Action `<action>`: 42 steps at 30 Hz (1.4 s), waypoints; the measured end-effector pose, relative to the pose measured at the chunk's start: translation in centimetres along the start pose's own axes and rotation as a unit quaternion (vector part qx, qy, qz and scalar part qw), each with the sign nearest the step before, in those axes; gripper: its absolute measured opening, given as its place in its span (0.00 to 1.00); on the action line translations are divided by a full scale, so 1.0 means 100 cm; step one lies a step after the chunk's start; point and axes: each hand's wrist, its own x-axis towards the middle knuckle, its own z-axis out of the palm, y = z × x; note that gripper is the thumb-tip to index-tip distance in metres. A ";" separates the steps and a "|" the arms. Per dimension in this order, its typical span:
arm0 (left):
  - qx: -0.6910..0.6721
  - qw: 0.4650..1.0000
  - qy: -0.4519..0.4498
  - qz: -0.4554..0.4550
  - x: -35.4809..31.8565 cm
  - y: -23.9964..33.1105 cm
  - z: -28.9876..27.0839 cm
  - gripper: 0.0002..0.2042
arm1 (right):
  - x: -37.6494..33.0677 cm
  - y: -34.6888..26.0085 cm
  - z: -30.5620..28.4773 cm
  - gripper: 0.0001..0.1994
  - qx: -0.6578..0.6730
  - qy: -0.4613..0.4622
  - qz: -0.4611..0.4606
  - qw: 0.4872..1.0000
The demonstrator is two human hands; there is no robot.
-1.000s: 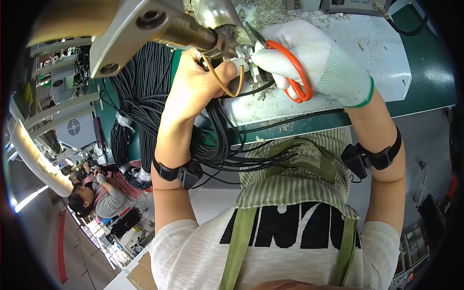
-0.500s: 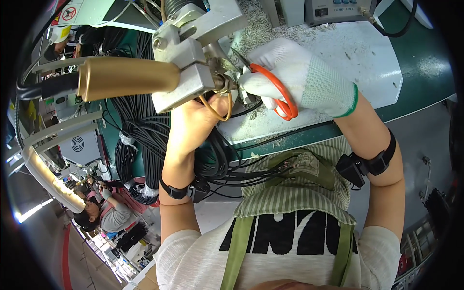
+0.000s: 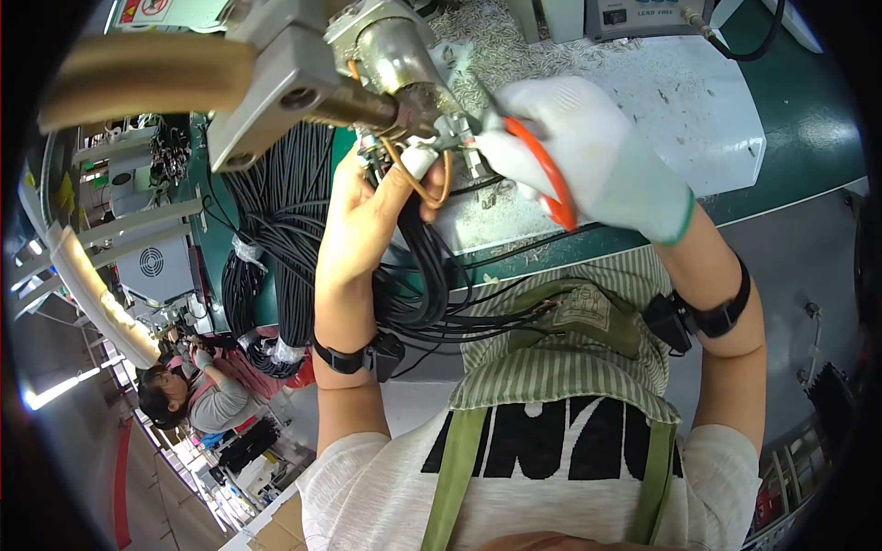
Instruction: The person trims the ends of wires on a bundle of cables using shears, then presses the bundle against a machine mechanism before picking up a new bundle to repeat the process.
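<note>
My left hand (image 3: 363, 216) is bare, with a white cover on the thumb tip. It is closed around black cables (image 3: 424, 266) just below the metal tip of a clamped soldering iron (image 3: 147, 83), and its fingertips are partly hidden by a brown wire loop (image 3: 445, 184). In a white glove with a green hem, my right hand (image 3: 574, 138) grips orange-handled scissors (image 3: 542, 161). Their pointed end reaches toward the small metal fixture (image 3: 473, 161) beside my left fingers. What the blades touch cannot be made out.
Bundled black cables (image 3: 285, 184) lie along the left of the green bench. A white sheet (image 3: 680, 119) carries many small metal scraps (image 3: 496, 41). A grey control box (image 3: 634, 18) stands at the back right. A co-worker (image 3: 211, 395) sits far left.
The iron and its clamp have swung up and left, closer to view. My left hand's thumb has come out from behind them. My right hand has shifted slightly right with the scissors.
</note>
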 end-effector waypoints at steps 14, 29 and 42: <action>-0.381 0.915 0.115 0.065 -0.029 -0.021 0.065 0.13 | -0.016 -0.071 -0.016 0.12 -0.040 -0.202 0.206 0.957; -0.250 0.965 0.035 0.073 -0.031 -0.013 0.055 0.10 | -0.010 -0.054 -0.044 0.05 0.098 -0.175 0.314 0.928; 0.103 0.988 0.042 0.106 -0.028 0.004 0.073 0.08 | -0.007 -0.071 -0.051 0.08 0.179 -0.102 0.467 0.860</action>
